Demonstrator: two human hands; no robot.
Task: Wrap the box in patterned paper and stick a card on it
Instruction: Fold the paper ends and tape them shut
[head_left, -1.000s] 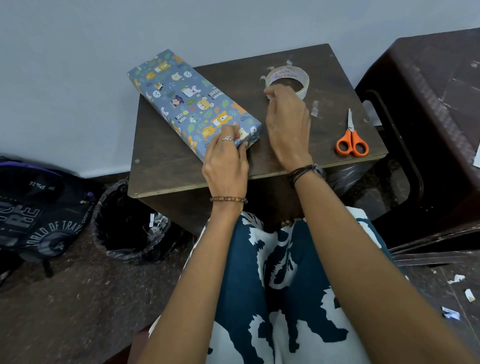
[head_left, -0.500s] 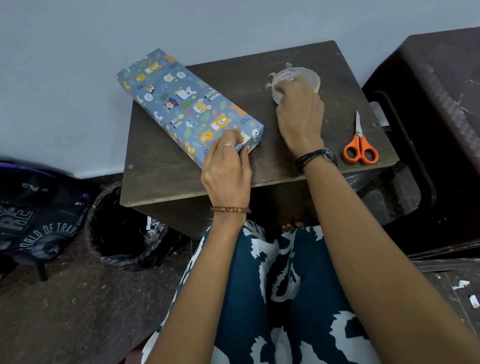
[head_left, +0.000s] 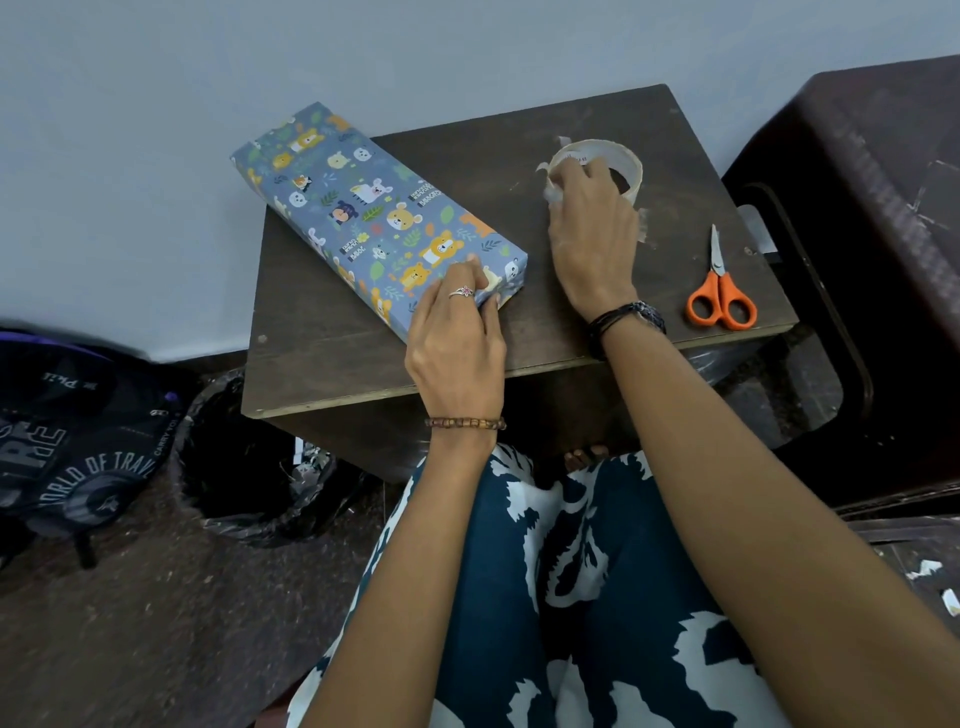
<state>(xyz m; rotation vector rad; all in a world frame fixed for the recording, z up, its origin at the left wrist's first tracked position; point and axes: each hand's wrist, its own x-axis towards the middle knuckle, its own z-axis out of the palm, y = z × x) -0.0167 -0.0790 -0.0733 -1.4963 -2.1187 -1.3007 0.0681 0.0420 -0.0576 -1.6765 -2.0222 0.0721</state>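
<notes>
While my left hand (head_left: 457, 332) is pressing the folded end of the wrapped box (head_left: 374, 218) down at the near corner, fingers curled over the paper, I am reaching my right hand (head_left: 589, 234) onto the tape roll (head_left: 597, 166) and pinching at its loose end. Judging by this, I am sealing the last flap. Next I am needing a strip pulled free, with the scissors (head_left: 721, 291) lying just beside on the table (head_left: 332, 374).

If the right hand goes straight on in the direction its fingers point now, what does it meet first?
The right hand points away from the person, and its fingertips are already at the tape roll on the table. So it would meet the roll first; beyond it seems to be only bare tabletop, then the wall.
</notes>
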